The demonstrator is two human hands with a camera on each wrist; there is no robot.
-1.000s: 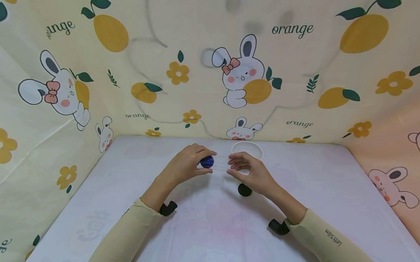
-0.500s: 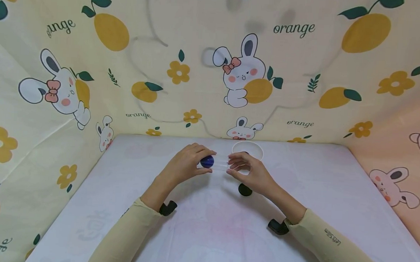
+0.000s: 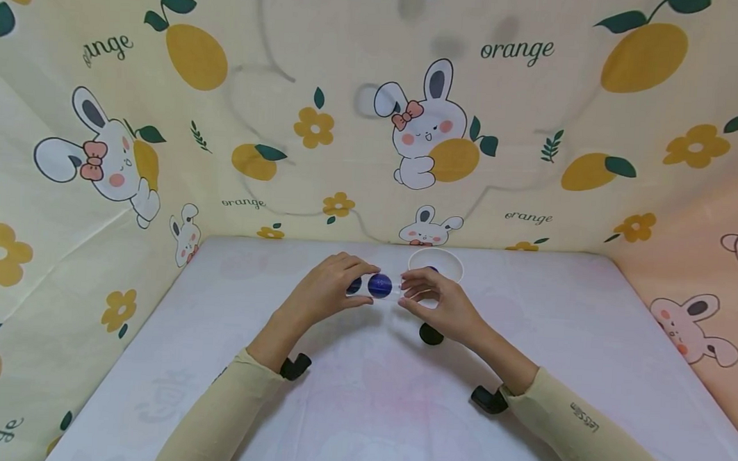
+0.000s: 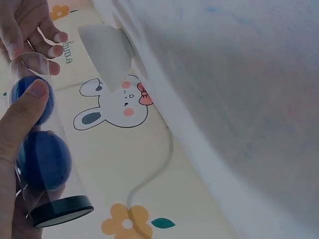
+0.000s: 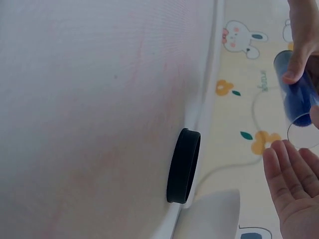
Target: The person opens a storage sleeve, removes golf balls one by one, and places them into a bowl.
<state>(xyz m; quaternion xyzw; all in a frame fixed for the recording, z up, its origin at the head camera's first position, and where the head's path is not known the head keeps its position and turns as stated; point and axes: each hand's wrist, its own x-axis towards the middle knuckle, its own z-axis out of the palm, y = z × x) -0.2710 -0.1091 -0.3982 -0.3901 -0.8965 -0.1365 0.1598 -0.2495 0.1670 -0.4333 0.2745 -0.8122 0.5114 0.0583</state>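
My left hand (image 3: 328,287) grips a clear plastic tube (image 4: 75,174) round its side, holding it level above the table in the head view. Inside are two blue balls; one ball (image 3: 380,286) shows near the middle of the tube, and another ball (image 3: 355,285) is partly hidden by my left hand. A dark cap (image 4: 62,211) closes the end by my left hand. At the uncapped end, my right hand (image 3: 443,304) is cupped with fingers loosely extended, fingertips and thumb right at the tube's rim (image 5: 289,134). No ball is in my right palm.
Behind my right hand stands a white bowl (image 3: 463,267), with a bit of blue showing inside. A loose black lid (image 3: 431,334) lies on the white-covered table (image 3: 359,411) just below my right hand. A patterned cloth (image 3: 350,118) rises behind the table.
One blue ball has slid right inside the tube toward the open end, and a second has come into sight behind it. Both hands stay in nearly the same place.
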